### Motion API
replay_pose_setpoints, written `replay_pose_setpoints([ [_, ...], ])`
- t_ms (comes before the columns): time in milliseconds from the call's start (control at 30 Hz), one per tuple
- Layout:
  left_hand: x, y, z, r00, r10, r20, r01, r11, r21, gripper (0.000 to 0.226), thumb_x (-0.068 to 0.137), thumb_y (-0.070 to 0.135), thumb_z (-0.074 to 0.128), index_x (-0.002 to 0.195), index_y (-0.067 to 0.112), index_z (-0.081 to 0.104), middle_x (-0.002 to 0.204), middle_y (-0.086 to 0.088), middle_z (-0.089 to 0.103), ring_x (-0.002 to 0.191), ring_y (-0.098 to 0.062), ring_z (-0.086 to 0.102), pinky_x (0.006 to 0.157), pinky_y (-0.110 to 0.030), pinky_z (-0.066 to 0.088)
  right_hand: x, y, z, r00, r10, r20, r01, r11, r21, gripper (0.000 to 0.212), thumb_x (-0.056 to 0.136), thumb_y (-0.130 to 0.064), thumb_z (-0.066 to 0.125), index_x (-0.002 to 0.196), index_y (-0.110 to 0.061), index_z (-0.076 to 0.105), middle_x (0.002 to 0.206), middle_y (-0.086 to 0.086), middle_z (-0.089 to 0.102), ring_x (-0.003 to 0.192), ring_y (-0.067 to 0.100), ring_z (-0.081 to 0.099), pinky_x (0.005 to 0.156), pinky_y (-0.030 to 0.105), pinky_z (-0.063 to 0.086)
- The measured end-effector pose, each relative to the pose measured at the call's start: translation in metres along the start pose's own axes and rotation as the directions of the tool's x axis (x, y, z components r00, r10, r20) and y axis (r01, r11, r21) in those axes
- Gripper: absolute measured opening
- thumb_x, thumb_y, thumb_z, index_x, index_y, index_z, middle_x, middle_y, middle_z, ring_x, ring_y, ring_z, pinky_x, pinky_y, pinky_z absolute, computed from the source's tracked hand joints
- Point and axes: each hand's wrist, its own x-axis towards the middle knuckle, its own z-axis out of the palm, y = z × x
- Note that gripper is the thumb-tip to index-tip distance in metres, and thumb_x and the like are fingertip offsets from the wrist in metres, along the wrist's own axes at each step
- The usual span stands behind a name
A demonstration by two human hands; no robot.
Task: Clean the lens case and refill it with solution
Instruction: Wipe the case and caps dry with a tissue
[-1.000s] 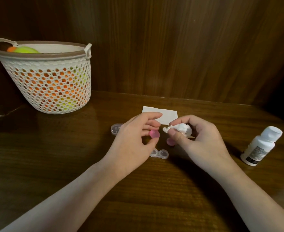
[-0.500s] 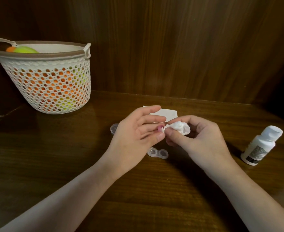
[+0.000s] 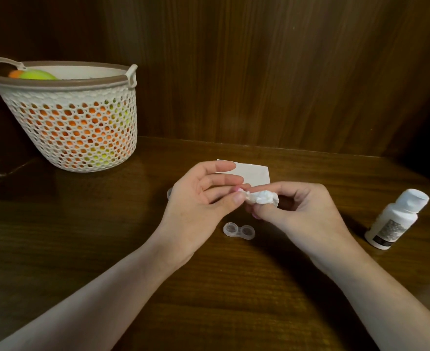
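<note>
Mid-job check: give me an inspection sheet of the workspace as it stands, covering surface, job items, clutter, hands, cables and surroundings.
Surface: dark wooden table, glossy.
Job's things: clear lens case lies open on the table, caps off; white bottle stands capped at the right; a flat white tissue lies behind the hands; a clear cap peeks out behind the left hand.
Clutter: white mesh basket at back left, holding orange and green things.
Hands: left hand pinches a small pink cap, mostly hidden; right hand pinches a crumpled tissue wad against it.
Cables: nothing seen.
Surroundings: dark wood-panel wall.
</note>
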Motion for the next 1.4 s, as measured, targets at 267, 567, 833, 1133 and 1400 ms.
replay_pose_setpoints([
  [267, 0.001, 0.003, 0.0, 0.999, -0.029, 0.041, 0.032, 0.998, -0.062, 0.055, 0.077, 0.02, 0.082, 0.129, 0.024, 0.065, 0.117, 0.0, 0.081, 0.113, -0.018, 0.077, 0.095, -0.04, 0.064, -0.002, -0.003, -0.001, 0.999, -0.037, 0.027, 0.03, 0.976, 0.216, 0.023, 0.08, -0.031, 0.086, 0.103, -0.03, 0.087, 0.098, 0.001, 0.085, 0.092, 0.018, 0.083, 0.077, 0.026, 0.067],
  [567, -0.001, 0.005, 0.004, 0.999, -0.032, -0.007, 0.032, 0.999, -0.004, 0.045, 0.083, 0.005, 0.084, 0.121, 0.023, 0.066, 0.11, 0.0, 0.083, 0.104, -0.016, 0.08, 0.092, -0.044, 0.065, 0.0, 0.0, 0.003, 0.997, 0.008, -0.073, -0.004, 0.999, 0.046, 0.014, 0.088, -0.031, 0.087, 0.096, -0.042, 0.083, 0.09, -0.01, 0.084, 0.085, 0.012, 0.083, 0.074, 0.033, 0.069],
  [833, 0.0, 0.005, 0.004, 0.999, -0.051, 0.014, 0.051, 0.999, 0.003, 0.04, 0.086, 0.004, 0.081, 0.119, 0.022, 0.065, 0.108, 0.0, 0.083, 0.104, -0.017, 0.08, 0.089, -0.041, 0.066, -0.005, -0.008, 0.005, 0.997, 0.079, -0.027, -0.068, 0.959, 0.277, 0.011, 0.089, -0.026, 0.085, 0.097, -0.033, 0.087, 0.097, 0.0, 0.086, 0.089, 0.019, 0.083, 0.071, 0.025, 0.066],
  [1133, -0.001, 0.003, 0.004, 1.0, -0.013, -0.002, 0.013, 0.999, 0.03, 0.041, 0.084, 0.001, 0.083, 0.114, 0.022, 0.065, 0.105, 0.006, 0.083, 0.101, -0.011, 0.08, 0.084, -0.026, 0.065, -0.004, -0.008, 0.004, 0.991, 0.133, 0.03, -0.136, 0.956, 0.261, 0.021, 0.073, -0.04, 0.087, 0.094, -0.033, 0.088, 0.093, 0.0, 0.085, 0.084, 0.015, 0.083, 0.069, 0.025, 0.066],
  [1400, -0.001, 0.002, 0.006, 1.0, -0.03, -0.005, 0.029, 0.999, -0.022, 0.043, 0.084, 0.003, 0.084, 0.118, 0.02, 0.064, 0.107, 0.0, 0.083, 0.102, -0.017, 0.081, 0.089, -0.038, 0.066, -0.004, -0.006, 0.009, 0.985, 0.145, -0.092, -0.11, 0.945, 0.307, 0.009, 0.087, -0.024, 0.087, 0.093, -0.031, 0.087, 0.091, 0.001, 0.085, 0.082, 0.017, 0.083, 0.067, 0.024, 0.065],
])
